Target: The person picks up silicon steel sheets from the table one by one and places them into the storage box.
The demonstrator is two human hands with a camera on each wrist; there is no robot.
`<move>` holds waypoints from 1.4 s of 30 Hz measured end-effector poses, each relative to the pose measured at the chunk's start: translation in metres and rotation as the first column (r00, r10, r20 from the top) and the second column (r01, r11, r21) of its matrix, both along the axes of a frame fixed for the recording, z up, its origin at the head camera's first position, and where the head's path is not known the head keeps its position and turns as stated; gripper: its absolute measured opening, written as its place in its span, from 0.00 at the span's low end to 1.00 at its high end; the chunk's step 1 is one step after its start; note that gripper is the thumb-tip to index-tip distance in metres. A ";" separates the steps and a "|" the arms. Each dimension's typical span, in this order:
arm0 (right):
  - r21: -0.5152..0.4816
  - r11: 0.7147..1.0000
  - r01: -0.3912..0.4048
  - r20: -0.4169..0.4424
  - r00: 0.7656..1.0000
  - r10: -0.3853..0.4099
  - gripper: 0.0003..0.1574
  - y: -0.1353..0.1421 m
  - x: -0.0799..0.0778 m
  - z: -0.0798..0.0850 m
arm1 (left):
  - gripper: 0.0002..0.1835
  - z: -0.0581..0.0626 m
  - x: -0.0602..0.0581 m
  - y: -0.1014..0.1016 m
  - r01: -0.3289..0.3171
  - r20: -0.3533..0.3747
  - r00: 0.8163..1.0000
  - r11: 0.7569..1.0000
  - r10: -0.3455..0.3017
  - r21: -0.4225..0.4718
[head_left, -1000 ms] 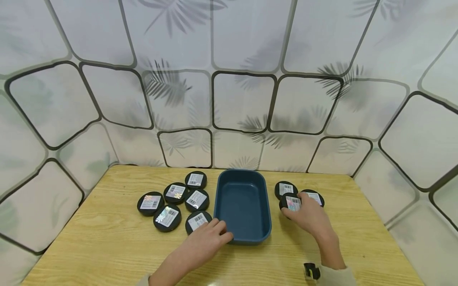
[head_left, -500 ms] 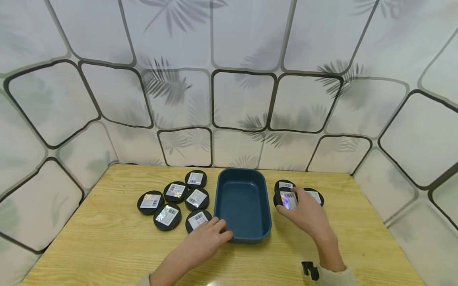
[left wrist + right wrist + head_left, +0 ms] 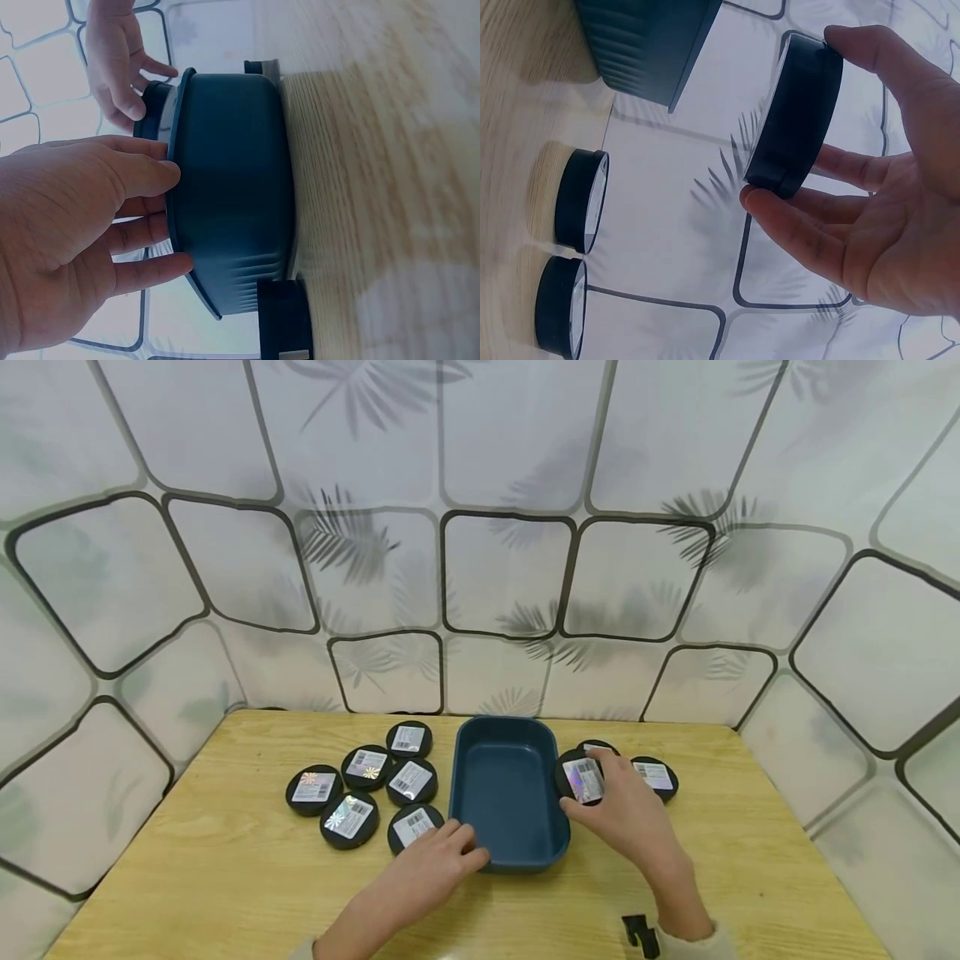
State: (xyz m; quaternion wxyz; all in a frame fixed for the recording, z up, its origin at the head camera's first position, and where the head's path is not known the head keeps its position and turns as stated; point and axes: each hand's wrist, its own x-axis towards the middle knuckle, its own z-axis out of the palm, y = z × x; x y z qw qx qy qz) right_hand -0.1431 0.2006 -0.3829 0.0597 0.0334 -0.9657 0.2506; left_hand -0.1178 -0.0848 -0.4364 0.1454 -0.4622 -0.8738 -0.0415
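Note:
A deep blue rectangular bin [image 3: 510,797] stands in the middle of the table in the head view. My left hand [image 3: 427,867] grips its near left rim; the thumb [image 3: 154,176] and fingers meet the edge in the left wrist view. My right hand [image 3: 630,810] holds a flat round black case [image 3: 580,777] by its edge, its silver barcode label facing up, beside the bin's right rim. In the right wrist view the held case [image 3: 793,116] is raised off the table, pinched between thumb and fingers. No case shows inside the bin.
Two similar black cases, one partly hidden [image 3: 597,746] and one farther right [image 3: 654,777], lie right of the bin. Several more, such as a labelled case [image 3: 350,818], lie to its left. A patterned cloth wall [image 3: 495,577] borders the wooden table [image 3: 225,877].
My right hand has lifted the round case from the right group and carried it left, up to the bin's right rim. My left hand stays at the rim.

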 end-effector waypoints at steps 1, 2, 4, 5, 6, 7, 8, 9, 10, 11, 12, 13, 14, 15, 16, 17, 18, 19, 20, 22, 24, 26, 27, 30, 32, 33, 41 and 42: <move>0.000 1.000 -0.005 -0.005 1.000 0.005 0.50 -0.002 0.001 0.000 | 0.11 0.000 0.001 0.000 -0.001 0.001 1.000 1.000 0.001 0.001; 0.000 1.000 -0.010 -0.009 1.000 0.010 0.50 -0.003 0.001 0.000 | 0.11 -0.001 0.001 -0.001 -0.003 -0.002 1.000 1.000 0.003 0.002; 0.002 1.000 -0.017 -0.013 1.000 0.017 0.49 -0.006 0.002 0.000 | 0.11 -0.001 0.002 -0.001 -0.005 -0.012 1.000 1.000 0.005 0.001; 0.003 1.000 -0.021 -0.016 1.000 0.021 0.49 -0.007 0.002 -0.001 | 0.11 -0.002 0.002 -0.001 -0.005 -0.017 1.000 1.000 0.005 0.001; 0.002 1.000 -0.025 -0.020 0.999 0.025 0.49 -0.009 0.002 -0.001 | 0.11 -0.002 0.003 -0.001 -0.005 -0.020 1.000 1.000 0.005 0.001; -0.001 1.000 -0.031 -0.023 0.999 0.031 0.49 -0.010 0.003 -0.001 | 0.10 -0.002 0.003 -0.001 -0.005 -0.022 1.000 1.000 0.005 0.001; -0.004 0.999 -0.037 -0.023 0.999 0.037 0.49 -0.012 0.003 0.000 | 0.10 -0.002 0.002 -0.001 -0.004 -0.024 1.000 1.000 0.004 0.000; -0.003 0.999 -0.043 -0.026 0.999 0.043 0.50 -0.013 0.003 0.000 | 0.10 -0.001 0.002 -0.001 -0.003 -0.023 1.000 1.000 0.003 -0.001; -0.005 0.999 -0.049 -0.030 0.998 0.049 0.50 -0.015 0.003 0.000 | 0.09 -0.001 0.002 0.000 -0.004 -0.020 1.000 1.000 0.004 -0.003; -0.005 0.998 -0.056 -0.038 0.998 0.056 0.50 -0.017 0.003 -0.001 | 0.09 0.000 0.002 0.000 -0.004 -0.015 1.000 1.000 0.004 -0.006; -0.005 0.998 -0.063 -0.046 0.997 0.063 0.50 -0.018 0.003 -0.001 | 0.09 0.000 0.001 0.000 -0.004 -0.011 1.000 1.000 0.004 -0.009; -0.003 0.997 -0.071 -0.053 0.996 0.071 0.50 -0.020 0.003 -0.002 | 0.09 0.001 0.001 0.001 -0.004 -0.005 1.000 1.000 0.004 -0.013; 0.001 0.997 -0.079 -0.062 0.995 0.079 0.50 -0.022 0.003 -0.003 | 0.09 0.001 0.000 0.001 -0.005 0.001 1.000 1.000 0.005 -0.017; 0.006 0.996 -0.087 -0.070 0.994 0.087 0.50 -0.024 0.002 -0.003 | 0.09 0.001 0.000 0.001 -0.004 0.008 1.000 1.000 0.004 -0.019; 0.009 0.995 -0.096 -0.078 0.992 0.097 0.50 -0.026 0.002 -0.004 | 0.09 0.002 0.000 0.000 -0.003 0.013 1.000 1.000 0.004 -0.021; 0.014 0.994 -0.105 -0.083 0.991 0.106 0.50 -0.028 0.002 -0.005 | 0.10 0.002 0.000 0.000 -0.002 0.016 1.000 1.000 0.003 -0.023; 0.020 0.993 -0.113 -0.085 0.990 0.114 0.50 -0.029 0.002 -0.006 | 0.10 0.002 0.000 0.000 0.000 0.014 1.000 1.000 0.000 -0.021; 0.025 0.993 -0.119 -0.084 0.989 0.120 0.50 -0.031 0.003 -0.007 | 0.10 0.001 0.000 0.000 0.003 0.011 1.000 1.000 -0.003 -0.019; 0.027 0.992 -0.124 -0.082 0.989 0.126 0.50 -0.033 0.003 -0.008 | 0.10 0.001 0.000 0.000 0.004 0.012 1.000 1.000 -0.003 -0.020; 0.033 0.991 -0.131 -0.081 0.988 0.133 0.50 -0.035 0.004 -0.009 | 0.10 0.000 -0.001 0.000 0.004 0.008 1.000 1.000 -0.004 -0.021; 0.037 0.990 -0.136 -0.087 0.986 0.139 0.50 -0.038 0.004 -0.011 | 0.11 -0.001 -0.001 0.000 0.003 0.004 1.000 1.000 -0.003 -0.022; 0.040 0.989 -0.141 -0.101 0.984 0.145 0.50 -0.040 0.004 -0.011 | 0.11 -0.001 -0.002 0.000 -0.004 0.006 1.000 1.000 0.004 -0.026; 0.043 0.989 -0.144 -0.109 0.983 0.148 0.51 -0.040 0.004 -0.011 | 0.11 -0.001 -0.002 0.000 -0.007 0.001 1.000 1.000 0.007 -0.023; 0.060 0.987 -0.149 -0.116 0.981 0.155 0.51 -0.042 0.003 -0.012 | 0.10 0.000 -0.003 0.001 -0.013 -0.004 1.000 1.000 0.013 -0.021; 0.079 0.985 -0.153 -0.108 0.981 0.161 0.51 -0.044 0.002 -0.012 | 0.10 0.000 -0.003 0.001 -0.018 -0.003 1.000 1.000 0.018 -0.024; 0.086 0.984 -0.157 -0.102 0.981 0.166 0.51 -0.046 0.002 -0.013 | 0.10 0.000 -0.003 0.001 -0.019 0.001 1.000 0.999 0.019 -0.028; 0.135 0.971 -0.199 -0.086 0.974 0.211 0.50 -0.055 0.003 -0.020 | 0.09 -0.002 -0.002 0.000 -0.016 0.013 1.000 0.999 0.016 -0.031; 0.137 0.970 -0.203 -0.084 0.973 0.215 0.50 -0.056 0.003 -0.021 | 0.09 -0.002 -0.002 0.000 -0.015 0.010 1.000 0.999 0.016 -0.030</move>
